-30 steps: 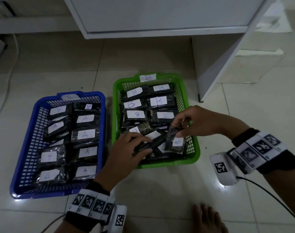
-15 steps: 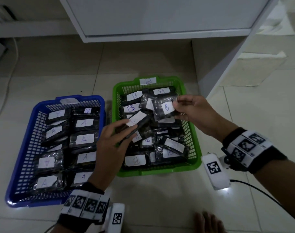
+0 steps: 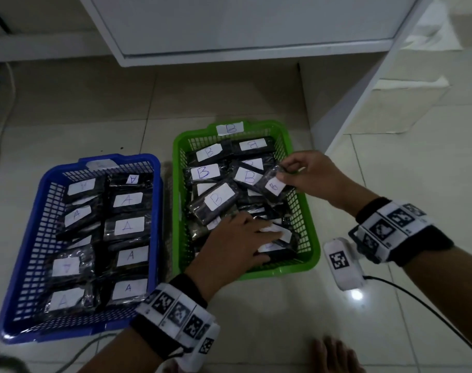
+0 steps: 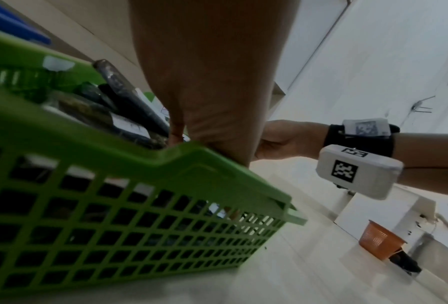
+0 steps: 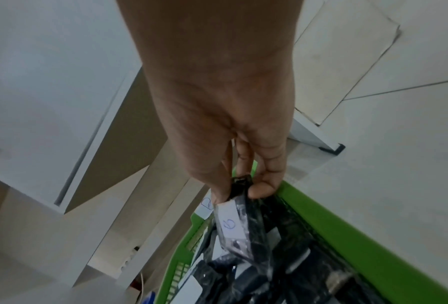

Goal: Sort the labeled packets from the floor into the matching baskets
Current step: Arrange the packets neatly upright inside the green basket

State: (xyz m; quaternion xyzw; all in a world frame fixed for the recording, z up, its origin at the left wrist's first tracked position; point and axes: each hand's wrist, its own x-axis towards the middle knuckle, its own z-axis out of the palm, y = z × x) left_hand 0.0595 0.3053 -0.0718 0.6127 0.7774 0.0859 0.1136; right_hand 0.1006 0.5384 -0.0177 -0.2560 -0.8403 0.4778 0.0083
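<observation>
A green basket (image 3: 278,271) tagged B holds several black packets with white B labels. To its left stands a blue basket (image 3: 54,333) filled with packets labelled A. My right hand (image 3: 282,175) pinches the top edge of one B packet (image 3: 273,186) over the green basket's right side; the right wrist view shows thumb and fingers clamped on that packet (image 5: 230,224), which hangs down. My left hand (image 3: 264,238) reaches into the near end of the green basket, fingers stretched out over the packets there. In the left wrist view the green rim (image 4: 139,156) hides its fingertips.
A white cabinet (image 3: 256,28) overhangs the floor behind the baskets, and its side panel (image 3: 337,103) comes down just right of the green one. A black cable (image 3: 417,300) trails over the tiles at the right. A bare foot (image 3: 334,356) is at the bottom edge.
My left hand let go of its B packet, which now lies in the middle of the green basket, and dropped to the near end. My right hand carried its packet slightly right.
</observation>
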